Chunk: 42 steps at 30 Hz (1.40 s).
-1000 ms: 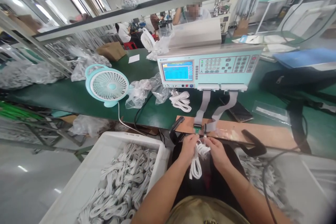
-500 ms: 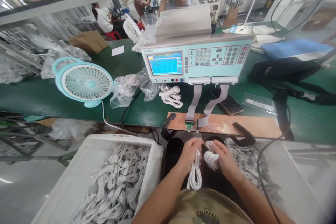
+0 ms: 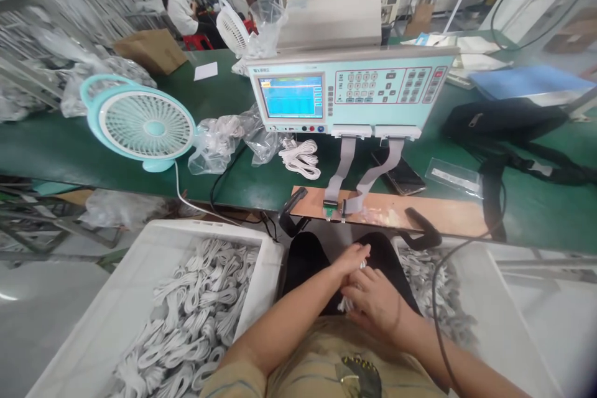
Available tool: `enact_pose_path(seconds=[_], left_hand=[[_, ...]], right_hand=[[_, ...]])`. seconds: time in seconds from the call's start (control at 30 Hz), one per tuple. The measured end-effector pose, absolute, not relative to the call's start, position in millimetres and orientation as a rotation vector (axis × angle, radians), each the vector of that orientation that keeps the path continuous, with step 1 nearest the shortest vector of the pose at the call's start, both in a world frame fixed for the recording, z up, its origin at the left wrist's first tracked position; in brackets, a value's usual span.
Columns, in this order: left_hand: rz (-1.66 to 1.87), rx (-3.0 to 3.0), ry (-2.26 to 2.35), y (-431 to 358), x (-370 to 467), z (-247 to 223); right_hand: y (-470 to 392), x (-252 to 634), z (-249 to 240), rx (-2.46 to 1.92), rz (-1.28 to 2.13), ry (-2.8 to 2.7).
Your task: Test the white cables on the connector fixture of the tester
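Cable [image 3: 344, 305], mostly hidden, above the lap [image 3: 308, 261]. Right hand [image 3: 375, 298] curled around it; left hand [image 3: 352, 259] just beyond, cannot tell whether closed. Best to squeeze lightly, keeping the bundle tidy without sharp kinks. Compared with half a second ago, hands together rather than apart, and farther from the board [image 3: 392, 208] ahead.

The coiled cables [image 3: 200, 286] look matt and plastic, the fan [image 3: 153, 129] smooth plastic. The carton [image 3: 156, 53] is matt cardboard, the counter [image 3: 205, 96] smooth with a faint sheen.
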<state>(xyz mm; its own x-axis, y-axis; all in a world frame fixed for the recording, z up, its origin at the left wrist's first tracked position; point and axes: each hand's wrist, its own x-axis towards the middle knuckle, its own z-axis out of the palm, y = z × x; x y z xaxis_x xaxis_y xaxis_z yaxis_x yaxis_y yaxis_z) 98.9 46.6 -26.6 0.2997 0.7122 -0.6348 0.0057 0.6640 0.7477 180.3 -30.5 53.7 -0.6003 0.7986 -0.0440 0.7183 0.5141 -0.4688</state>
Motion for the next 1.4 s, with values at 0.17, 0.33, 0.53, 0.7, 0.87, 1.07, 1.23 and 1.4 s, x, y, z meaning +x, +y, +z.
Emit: enact_pose_path(seconds=[0.17, 0.33, 0.53, 0.7, 0.87, 1.07, 1.23, 1.4], left_hand=[[0.456, 0.730, 1.181, 46.1, 88.7, -23.4], [0.390, 0.757, 1.175, 40.2, 79.8, -26.4], [0.310, 0.803, 1.205, 44.0, 84.7, -37.0], [0.362, 0.834, 1.169, 42.5, 72.2, -21.3], [0.822, 1.060, 1.193, 35.1, 37.5, 12.5], [0.856, 1.175, 1.103, 38.8, 16.8, 32.5], [0.939, 1.179, 1.142, 44.9, 16.0, 29.8], [0.828, 0.813, 0.891, 54.3, 9.8, 23.6]], right_hand=[[-23.2, 177.2, 33.2, -1.228, 0.730, -2.513], [-25.9, 176.0, 31.0, -1.111, 0.782, -2.628], [-36.0, 160.7, 27.6, -1.282, 0.570, -2.793], [-14.8, 175.2, 33.5, -1.166, 1.083, -2.308], [10.9, 190.1, 34.7, -1.270, 1.411, -1.591], [29.9, 169.4, 33.6, -1.208, 1.385, -1.241], [44.1, 157.1, 29.0, -1.210, 1.432, -0.936], [51.2, 155.6, 23.0, -1.266, 1.391, -0.887]])
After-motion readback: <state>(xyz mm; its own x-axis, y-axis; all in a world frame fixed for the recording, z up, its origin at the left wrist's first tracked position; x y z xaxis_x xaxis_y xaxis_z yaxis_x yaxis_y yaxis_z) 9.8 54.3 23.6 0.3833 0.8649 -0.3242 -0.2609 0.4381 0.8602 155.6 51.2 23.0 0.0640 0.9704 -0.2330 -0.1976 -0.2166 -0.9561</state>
